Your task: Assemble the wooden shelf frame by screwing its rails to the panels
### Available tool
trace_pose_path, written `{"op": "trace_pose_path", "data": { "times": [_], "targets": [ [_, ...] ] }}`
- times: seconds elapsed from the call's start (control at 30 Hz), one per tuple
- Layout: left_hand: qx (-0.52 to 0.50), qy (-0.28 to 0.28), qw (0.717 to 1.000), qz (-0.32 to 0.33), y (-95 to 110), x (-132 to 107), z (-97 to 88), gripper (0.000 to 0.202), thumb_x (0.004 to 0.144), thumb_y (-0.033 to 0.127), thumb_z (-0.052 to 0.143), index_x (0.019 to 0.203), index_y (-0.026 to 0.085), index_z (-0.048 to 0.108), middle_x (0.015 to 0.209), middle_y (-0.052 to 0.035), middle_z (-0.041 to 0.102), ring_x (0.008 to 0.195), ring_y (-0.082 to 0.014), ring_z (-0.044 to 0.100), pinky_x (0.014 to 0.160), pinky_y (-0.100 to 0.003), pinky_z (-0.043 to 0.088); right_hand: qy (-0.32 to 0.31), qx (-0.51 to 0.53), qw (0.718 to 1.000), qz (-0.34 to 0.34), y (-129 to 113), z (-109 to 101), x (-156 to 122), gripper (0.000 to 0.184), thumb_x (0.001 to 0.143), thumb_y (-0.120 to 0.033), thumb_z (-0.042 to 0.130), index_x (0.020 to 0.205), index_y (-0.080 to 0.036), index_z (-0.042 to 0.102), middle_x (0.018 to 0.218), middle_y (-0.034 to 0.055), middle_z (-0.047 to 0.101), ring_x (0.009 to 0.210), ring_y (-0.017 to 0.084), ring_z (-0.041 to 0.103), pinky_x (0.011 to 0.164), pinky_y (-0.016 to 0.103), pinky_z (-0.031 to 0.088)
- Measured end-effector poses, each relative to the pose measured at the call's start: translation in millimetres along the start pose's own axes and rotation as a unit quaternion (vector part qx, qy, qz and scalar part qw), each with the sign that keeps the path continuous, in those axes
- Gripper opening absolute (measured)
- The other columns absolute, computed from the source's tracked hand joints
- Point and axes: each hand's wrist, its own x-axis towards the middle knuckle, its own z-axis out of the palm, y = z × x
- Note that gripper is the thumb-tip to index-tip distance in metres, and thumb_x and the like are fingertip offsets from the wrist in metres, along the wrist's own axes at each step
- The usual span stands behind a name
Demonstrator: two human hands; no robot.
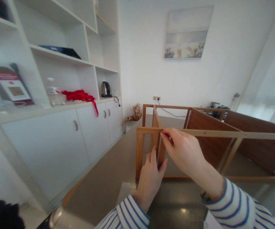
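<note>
A wooden shelf frame (216,134) with darker brown panels lies across the table. My left hand (149,179) is closed around the edge of an upright wooden board (162,152) near the frame's left end, thumb on the right and fingers on the left. Over the top rail, where that board meets it, my right hand (186,151) pinches with thumb and forefinger. Something tiny seems to be at its fingertips, too small to name. Parts of the board are hidden behind the left fingers.
The grey-brown table (96,190) extends under the frame. White cabinets (44,149) line the left side, with a kettle (106,89), a red cloth (80,95) and a plastic bottle (53,92) on the counter. Dried plants (136,113) stand behind the table, near a wall socket (156,98).
</note>
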Motion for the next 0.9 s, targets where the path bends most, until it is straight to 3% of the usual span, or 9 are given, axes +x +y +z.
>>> {"op": "trace_pose_path", "data": {
  "times": [0.37, 0.53, 0.67, 0.73, 0.9],
  "targets": [
    [-0.008, 0.017, 1.0, 0.017, -4, 0, 2.8, 0.058, 0.09, 0.045, 0.041, 0.14, 0.019, 0.03, 0.123, -0.0147, 0.054, 0.098, -0.0253, 0.063, 0.078, -0.036, 0.052, -0.006, 0.009, 1.0, 0.0, 3, -2, -3, 0.016, 0.089, -0.028, 0.052, 0.098, -0.02, 0.061, 0.087, 0.0004, 0.071, 0.072, 0.015, 0.065, 0.064, 0.026, 0.044],
    [-0.015, 0.026, 0.999, 0.029, -6, -1, 4.2, 0.06, 0.089, 0.048, 0.042, 0.139, 0.018, 0.03, 0.122, -0.0139, 0.054, 0.101, -0.025, 0.062, 0.082, -0.037, 0.051, 0.0, 0.025, 1.0, -0.007, 14, -16, -22, 0.017, 0.09, -0.028, 0.05, 0.098, -0.02, 0.062, 0.085, 0.0011, 0.07, 0.073, 0.015, 0.064, 0.066, 0.026, 0.045],
    [-0.004, 0.039, 0.999, 0.033, -9, -1, 7.4, 0.06, 0.089, 0.05, 0.042, 0.138, 0.018, 0.031, 0.12, -0.0144, 0.055, 0.097, -0.0247, 0.063, 0.079, -0.037, 0.051, -0.033, 0.034, 0.999, 0.012, 44, -39, -57, 0.02, 0.09, -0.029, 0.047, 0.098, -0.02, 0.063, 0.086, 0.0022, 0.069, 0.076, 0.014, 0.064, 0.068, 0.025, 0.047],
    [0.004, 0.043, 0.998, 0.035, -10, 0, 8.3, 0.061, 0.089, 0.051, 0.042, 0.138, 0.018, 0.031, 0.117, -0.0143, 0.056, 0.092, -0.0241, 0.064, 0.077, -0.038, 0.052, -0.045, 0.022, 0.997, 0.059, 66, -53, -80, 0.021, 0.089, -0.033, 0.048, 0.096, -0.022, 0.064, 0.089, 0.0018, 0.069, 0.077, 0.015, 0.064, 0.07, 0.026, 0.048],
    [0.008, 0.054, 0.997, 0.053, -8, 1, 6.4, 0.061, 0.088, 0.05, 0.044, 0.137, 0.016, 0.032, 0.114, -0.014, 0.058, 0.089, -0.0229, 0.064, 0.077, -0.037, 0.052, -0.159, -0.012, 0.972, 0.17, 129, -78, -143, 0.03, 0.087, -0.042, 0.046, 0.098, -0.023, 0.066, 0.09, 0.0046, 0.071, 0.076, 0.019, 0.066, 0.067, 0.029, 0.05]
  ]
}}
